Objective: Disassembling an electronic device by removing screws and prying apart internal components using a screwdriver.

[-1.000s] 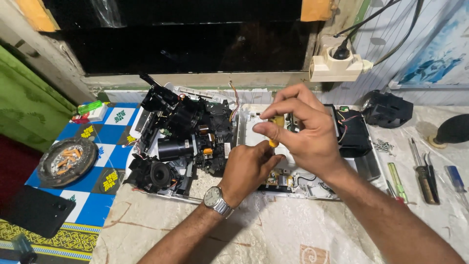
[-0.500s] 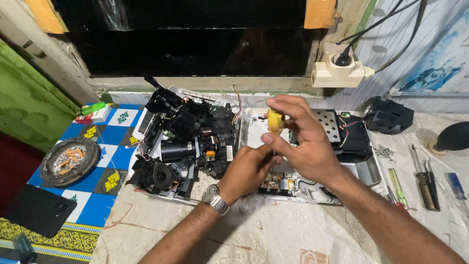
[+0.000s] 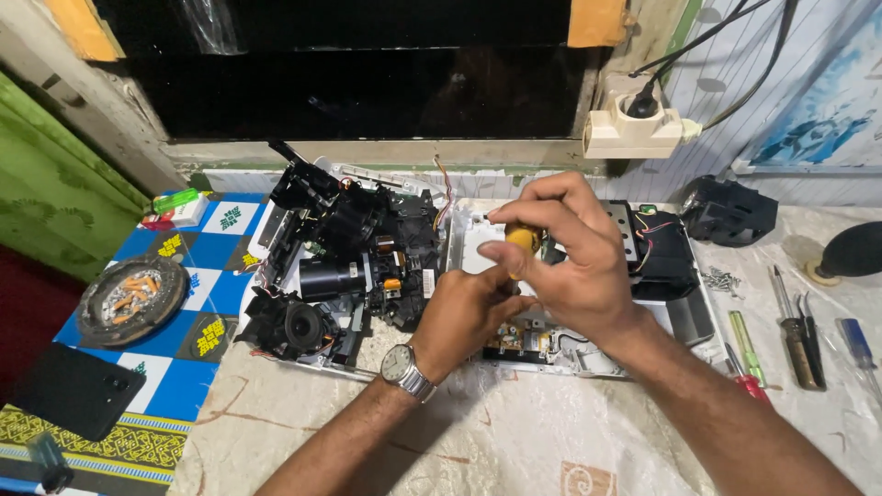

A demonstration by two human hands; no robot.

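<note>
Right hand (image 3: 574, 266) fingers clamped on yellow screwdriver handle (image 3: 524, 241), upright over opened device (image 3: 478, 276) at table centre. Left hand (image 3: 469, 317) w/ fingers curled together at the shaft, resting on device. Spare screwdrivers (image 3: 795, 331) lie well apart, right.

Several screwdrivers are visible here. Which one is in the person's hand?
The yellow-handled screwdriver, held upright in the right hand over the opened device. The others, including the green-handled one, lie untouched on the table at the right.

Hands (image 3: 524, 294) gripping yellow-handled screwdriver (image 3: 524, 241), opened projector (image 3: 367, 266)
</note>
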